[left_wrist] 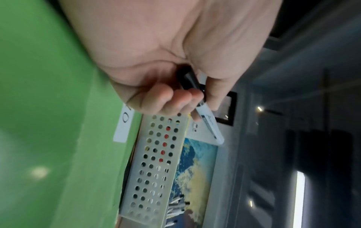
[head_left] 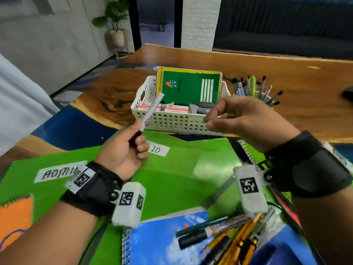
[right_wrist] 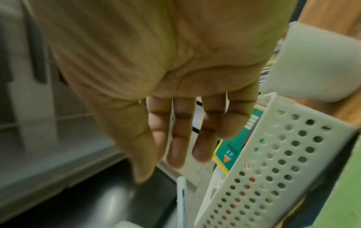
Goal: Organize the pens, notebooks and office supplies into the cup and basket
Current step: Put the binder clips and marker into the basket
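Note:
My left hand grips a white marker by its black end, the barrel tilted up toward the white perforated basket. The wrist view shows the same marker pinched between thumb and curled fingers. My right hand hovers empty in front of the basket's right half, its fingers straight and relaxed. A green spiral notebook stands in the basket beside small boxes. Right of the basket, a cup holds several pens.
Green folders cover the table in front of me. A blue spiral notebook at the near edge carries several loose markers and pens. An orange notebook lies at the near left. A potted plant stands beyond the table.

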The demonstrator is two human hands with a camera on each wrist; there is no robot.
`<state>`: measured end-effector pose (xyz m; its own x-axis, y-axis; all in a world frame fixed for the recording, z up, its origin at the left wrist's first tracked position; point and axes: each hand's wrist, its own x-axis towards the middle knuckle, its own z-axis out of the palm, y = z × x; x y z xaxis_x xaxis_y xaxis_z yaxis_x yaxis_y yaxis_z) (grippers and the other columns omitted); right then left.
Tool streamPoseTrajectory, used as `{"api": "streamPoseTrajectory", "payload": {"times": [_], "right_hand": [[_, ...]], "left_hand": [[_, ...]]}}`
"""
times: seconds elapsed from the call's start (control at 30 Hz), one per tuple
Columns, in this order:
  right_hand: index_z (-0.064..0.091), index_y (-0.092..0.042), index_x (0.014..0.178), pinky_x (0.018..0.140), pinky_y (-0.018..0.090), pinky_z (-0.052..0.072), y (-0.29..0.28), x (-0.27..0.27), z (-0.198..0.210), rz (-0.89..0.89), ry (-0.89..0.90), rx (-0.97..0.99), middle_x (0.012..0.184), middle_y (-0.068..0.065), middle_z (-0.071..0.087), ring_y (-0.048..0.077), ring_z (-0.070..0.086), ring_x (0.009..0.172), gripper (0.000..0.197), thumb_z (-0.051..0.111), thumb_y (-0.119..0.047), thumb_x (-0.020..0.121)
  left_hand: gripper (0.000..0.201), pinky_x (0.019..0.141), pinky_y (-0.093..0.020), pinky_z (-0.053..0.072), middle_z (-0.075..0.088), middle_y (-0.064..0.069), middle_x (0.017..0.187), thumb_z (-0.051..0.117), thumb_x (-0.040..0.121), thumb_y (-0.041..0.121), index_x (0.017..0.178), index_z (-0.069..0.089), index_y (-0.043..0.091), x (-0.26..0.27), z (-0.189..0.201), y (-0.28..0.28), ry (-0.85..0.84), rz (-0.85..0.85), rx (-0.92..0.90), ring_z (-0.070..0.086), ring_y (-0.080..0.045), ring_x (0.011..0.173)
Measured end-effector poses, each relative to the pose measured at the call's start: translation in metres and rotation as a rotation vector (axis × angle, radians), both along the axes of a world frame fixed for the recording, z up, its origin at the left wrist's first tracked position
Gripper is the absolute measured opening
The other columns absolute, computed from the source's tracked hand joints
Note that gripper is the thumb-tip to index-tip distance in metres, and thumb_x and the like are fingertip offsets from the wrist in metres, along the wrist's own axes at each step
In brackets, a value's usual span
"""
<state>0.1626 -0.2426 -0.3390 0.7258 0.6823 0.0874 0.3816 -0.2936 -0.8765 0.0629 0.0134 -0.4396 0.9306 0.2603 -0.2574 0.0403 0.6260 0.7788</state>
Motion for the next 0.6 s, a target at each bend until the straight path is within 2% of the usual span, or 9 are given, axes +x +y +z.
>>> {"api": "streamPoseTrajectory", "payload": {"times": [0.07, 0.1, 0.17, 0.27, 0.3, 0.4, 0.53, 0.6], "right_hand": [[0.073, -0.018, 0.083, 0.080, 0.029, 0.057, 0.010, -0.021, 0.012, 0.201, -0.122, -0.253, 0.082, -0.009, 0.073, 0.007, 0.067, 0.077, 0.015, 0.084, -0.024, 0.075], [0.073, -0.022, 0.083, 0.074, 0.024, 0.054, 0.015, -0.031, 0.014, 0.306, -0.199, -0.413, 0.078, -0.014, 0.072, 0.004, 0.065, 0.072, 0.016, 0.085, -0.028, 0.074], [0.072, -0.028, 0.087, 0.066, 0.019, 0.051, 0.019, -0.049, 0.010, 0.492, -0.310, -0.715, 0.078, -0.019, 0.070, -0.001, 0.063, 0.067, 0.020, 0.084, -0.035, 0.073], [0.070, -0.035, 0.100, 0.063, 0.021, 0.052, 0.011, -0.066, -0.010, 0.651, -0.445, -0.998, 0.086, -0.014, 0.071, 0.000, 0.054, 0.059, 0.028, 0.079, -0.041, 0.074], [0.069, -0.036, 0.102, 0.064, 0.023, 0.053, 0.008, -0.069, -0.016, 0.663, -0.458, -1.059, 0.088, -0.012, 0.071, 0.002, 0.053, 0.059, 0.030, 0.078, -0.040, 0.074], [0.068, -0.032, 0.105, 0.067, 0.026, 0.053, 0.004, -0.073, -0.030, 0.681, -0.442, -1.155, 0.093, -0.006, 0.071, 0.008, 0.052, 0.064, 0.026, 0.073, -0.035, 0.080], [0.067, -0.031, 0.109, 0.067, 0.026, 0.050, 0.006, -0.067, -0.034, 0.656, -0.411, -1.140, 0.096, -0.004, 0.070, 0.017, 0.064, 0.078, 0.029, 0.071, -0.028, 0.081], [0.065, -0.027, 0.106, 0.066, 0.027, 0.047, 0.011, -0.064, -0.029, 0.629, -0.422, -1.147, 0.092, -0.002, 0.067, 0.019, 0.059, 0.075, 0.024, 0.068, -0.027, 0.082]], "left_hand": [[0.032, 0.046, -0.021, 0.030, 0.033, 0.007, 0.062, 0.063, 0.091, 0.039, 0.119, 0.055, 0.025, 0.001, -0.011, 0.007, 0.004, -0.030, -0.083, 0.035, -0.010, 0.054], [0.035, 0.047, -0.020, 0.032, 0.034, 0.007, 0.062, 0.063, 0.091, 0.040, 0.122, 0.053, 0.026, 0.001, -0.015, 0.011, 0.007, -0.033, -0.114, 0.036, -0.010, 0.054], [0.029, 0.049, -0.019, 0.034, 0.036, 0.007, 0.061, 0.060, 0.094, 0.039, 0.119, 0.057, 0.024, 0.002, -0.019, 0.016, -0.003, -0.035, -0.172, 0.038, -0.009, 0.054], [0.019, 0.050, -0.020, 0.036, 0.038, 0.006, 0.061, 0.062, 0.092, 0.036, 0.103, 0.059, 0.021, 0.004, -0.022, 0.017, -0.007, -0.028, -0.217, 0.039, -0.010, 0.054], [0.021, 0.050, -0.020, 0.036, 0.039, 0.005, 0.062, 0.064, 0.089, 0.035, 0.102, 0.058, 0.020, 0.005, -0.023, 0.017, -0.005, -0.026, -0.215, 0.040, -0.010, 0.054], [0.042, 0.051, -0.021, 0.035, 0.039, 0.004, 0.062, 0.070, 0.082, 0.033, 0.117, 0.047, 0.024, 0.006, -0.023, 0.018, -0.018, -0.024, -0.222, 0.041, -0.012, 0.054], [0.041, 0.050, -0.020, 0.034, 0.039, 0.004, 0.061, 0.068, 0.082, 0.034, 0.114, 0.044, 0.025, 0.005, -0.022, 0.017, -0.028, -0.024, -0.235, 0.040, -0.011, 0.053], [0.040, 0.050, -0.020, 0.034, 0.039, 0.004, 0.061, 0.067, 0.082, 0.034, 0.113, 0.044, 0.025, 0.006, -0.021, 0.017, -0.031, -0.030, -0.244, 0.040, -0.011, 0.053]]}}
